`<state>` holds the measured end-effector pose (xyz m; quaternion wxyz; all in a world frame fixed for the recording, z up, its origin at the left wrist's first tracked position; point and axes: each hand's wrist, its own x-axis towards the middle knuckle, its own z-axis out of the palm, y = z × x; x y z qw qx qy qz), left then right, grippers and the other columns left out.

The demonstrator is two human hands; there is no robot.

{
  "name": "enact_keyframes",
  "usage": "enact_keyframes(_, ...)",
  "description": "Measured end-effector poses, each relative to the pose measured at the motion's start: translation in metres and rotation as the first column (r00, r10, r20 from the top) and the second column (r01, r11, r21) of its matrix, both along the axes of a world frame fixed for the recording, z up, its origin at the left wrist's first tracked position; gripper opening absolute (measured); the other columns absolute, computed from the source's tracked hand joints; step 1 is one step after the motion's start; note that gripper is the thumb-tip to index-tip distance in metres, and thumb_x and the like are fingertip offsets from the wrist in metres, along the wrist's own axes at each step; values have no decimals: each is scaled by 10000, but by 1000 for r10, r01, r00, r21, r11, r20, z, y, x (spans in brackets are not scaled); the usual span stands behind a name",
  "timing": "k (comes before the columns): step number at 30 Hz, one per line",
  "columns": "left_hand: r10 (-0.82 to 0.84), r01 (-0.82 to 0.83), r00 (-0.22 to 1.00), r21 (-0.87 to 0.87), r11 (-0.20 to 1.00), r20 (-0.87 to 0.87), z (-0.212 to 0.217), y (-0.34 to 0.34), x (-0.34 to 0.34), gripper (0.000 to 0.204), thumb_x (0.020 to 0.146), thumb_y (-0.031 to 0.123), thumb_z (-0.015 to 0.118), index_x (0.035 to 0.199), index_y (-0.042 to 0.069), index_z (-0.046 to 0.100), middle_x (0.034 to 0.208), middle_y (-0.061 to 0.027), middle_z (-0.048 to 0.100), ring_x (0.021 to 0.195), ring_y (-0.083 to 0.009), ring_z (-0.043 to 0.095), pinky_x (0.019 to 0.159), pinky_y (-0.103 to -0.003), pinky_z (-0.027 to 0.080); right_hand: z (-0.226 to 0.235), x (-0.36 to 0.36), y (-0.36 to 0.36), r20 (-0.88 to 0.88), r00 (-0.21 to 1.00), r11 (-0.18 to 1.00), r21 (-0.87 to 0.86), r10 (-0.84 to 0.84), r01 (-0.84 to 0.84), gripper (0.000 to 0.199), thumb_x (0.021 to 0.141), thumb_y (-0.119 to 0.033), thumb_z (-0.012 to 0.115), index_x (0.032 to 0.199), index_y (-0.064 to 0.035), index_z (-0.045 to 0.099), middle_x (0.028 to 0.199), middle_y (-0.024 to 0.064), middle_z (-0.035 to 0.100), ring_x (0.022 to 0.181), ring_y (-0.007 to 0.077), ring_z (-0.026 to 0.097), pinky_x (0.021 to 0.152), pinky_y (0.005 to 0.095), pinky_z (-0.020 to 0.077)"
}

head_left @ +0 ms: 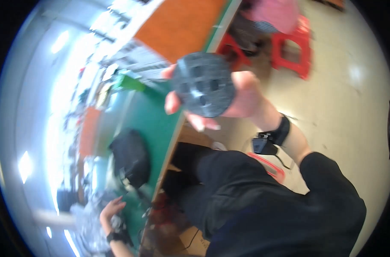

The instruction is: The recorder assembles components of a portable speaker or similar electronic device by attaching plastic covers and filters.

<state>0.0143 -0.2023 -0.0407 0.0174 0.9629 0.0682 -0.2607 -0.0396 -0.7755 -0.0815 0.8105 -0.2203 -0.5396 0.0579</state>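
My right hand (246, 96) is raised near the middle of the view, its fingers wrapped round the rim of a dark grey round disc (203, 88). Several squarish dark recesses or holes mark the face of the disc, and the picture is blurred there. At the lower left, my left hand (111, 210) is over the green tabletop (158, 126), fingers stretched out and holding nothing that I can see. Crumpled clear plastic bags (86, 220) lie beside it. A black pouch-like bag (131, 158) rests on the table beyond that hand.
An orange surface (182, 28) covers the table's far part, with a bright green object (130, 82) near it. A person in pink (276, 15) sits by a red plastic stool (306, 47) at upper right. Below the table edge stands a cardboard box (195, 243).
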Motion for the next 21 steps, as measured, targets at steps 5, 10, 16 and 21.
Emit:
enact_keyframes(5,-63,78,987,-97,992,149,11,-7,7,539,841,296,593,1244,-26,438,1153,-113,558,1006,-163,528,867,-273,418,89,25,36,-7,999,995,-88,43,-43,972,672,-466,690,1347,2,171,1168,248,421,753,247,568,516,277,471)
enact_keyframes(10,-89,97,992,-81,992,94,52,-51,13,651,806,411,582,1304,45,380,1232,-193,491,1121,-279,489,940,-334,382,165,41,94,105,949,954,8,298,-301,891,746,-354,667,1363,-50,101,1186,208,370,794,251,523,532,314,461)
enact_keyframes(16,-260,295,792,26,955,552,127,-97,-23,539,836,304,565,1293,74,396,1224,-176,499,1103,-291,502,918,-346,394,180,71,151,65,953,953,40,296,-299,893,752,-373,661,1366,-66,89,1203,181,358,799,221,493,541,293,443)
enact_keyframes(21,-372,455,802,-75,887,467,147,-107,-64,544,825,307,575,1288,90,391,1255,-133,477,1109,-298,495,972,-486,326,189,92,148,89,948,948,63,306,-312,786,758,-275,630,1359,-63,170,1168,144,387,753,227,496,514,330,457)
